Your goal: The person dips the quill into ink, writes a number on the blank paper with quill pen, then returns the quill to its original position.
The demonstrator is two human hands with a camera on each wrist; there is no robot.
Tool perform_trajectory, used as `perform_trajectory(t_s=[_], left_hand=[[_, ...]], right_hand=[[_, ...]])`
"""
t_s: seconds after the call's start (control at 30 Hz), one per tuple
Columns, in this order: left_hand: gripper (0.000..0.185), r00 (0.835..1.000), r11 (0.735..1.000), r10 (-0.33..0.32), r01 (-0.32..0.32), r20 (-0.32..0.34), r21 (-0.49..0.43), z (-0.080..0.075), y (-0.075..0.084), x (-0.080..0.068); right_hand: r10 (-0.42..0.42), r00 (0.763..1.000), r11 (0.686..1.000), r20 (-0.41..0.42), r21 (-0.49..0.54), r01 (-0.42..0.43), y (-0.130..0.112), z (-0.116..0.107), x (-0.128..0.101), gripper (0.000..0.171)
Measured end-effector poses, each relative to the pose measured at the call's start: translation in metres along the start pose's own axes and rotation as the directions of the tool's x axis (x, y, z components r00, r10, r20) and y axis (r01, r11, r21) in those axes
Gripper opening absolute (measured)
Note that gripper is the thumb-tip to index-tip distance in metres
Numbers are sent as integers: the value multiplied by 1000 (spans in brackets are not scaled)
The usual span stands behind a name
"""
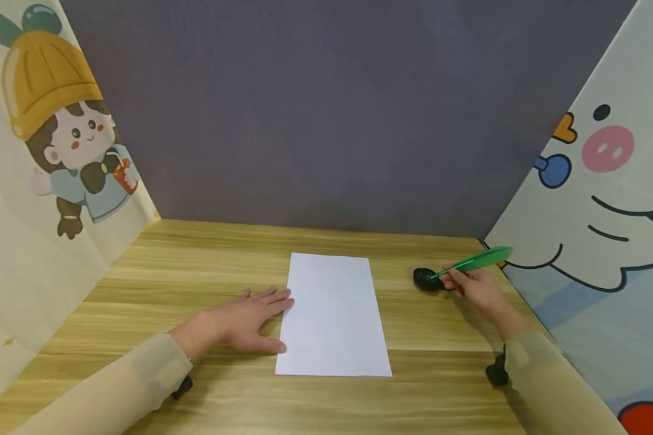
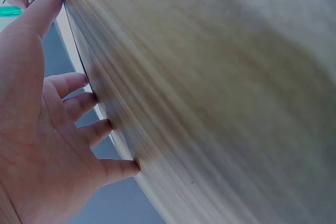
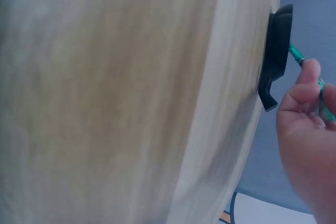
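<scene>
The left hand [image 1: 245, 320] lies flat, fingers spread, pinning the left edge of the white paper sheet [image 1: 334, 317] at the desk's [image 1: 196, 260] middle. Farther right, the right hand [image 1: 476, 289] pinches a green feather pen [image 1: 476, 261], its tip dipped in a small black ink dish [image 1: 427, 280]; lifting it cleanly to the smooth sheet seems next.

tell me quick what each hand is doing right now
Left hand: open, flat on the table, fingertips at the white paper edge.
Right hand: pinching the green feather pen, tip in the black inkwell.
</scene>
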State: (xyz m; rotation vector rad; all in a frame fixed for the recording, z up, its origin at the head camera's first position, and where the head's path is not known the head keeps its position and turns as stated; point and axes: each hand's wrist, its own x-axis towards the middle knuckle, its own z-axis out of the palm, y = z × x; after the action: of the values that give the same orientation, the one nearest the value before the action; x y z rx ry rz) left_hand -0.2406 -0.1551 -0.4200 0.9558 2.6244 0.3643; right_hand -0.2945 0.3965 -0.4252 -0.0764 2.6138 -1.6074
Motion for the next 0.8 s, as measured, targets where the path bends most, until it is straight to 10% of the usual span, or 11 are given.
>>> perform_trajectory(t_s=[0.8], left_hand=[[102, 1000, 1000, 1, -1, 8, 0, 0, -1, -2]], right_hand=[[-26, 1000, 999, 14, 29, 25, 2, -2, 2, 57]])
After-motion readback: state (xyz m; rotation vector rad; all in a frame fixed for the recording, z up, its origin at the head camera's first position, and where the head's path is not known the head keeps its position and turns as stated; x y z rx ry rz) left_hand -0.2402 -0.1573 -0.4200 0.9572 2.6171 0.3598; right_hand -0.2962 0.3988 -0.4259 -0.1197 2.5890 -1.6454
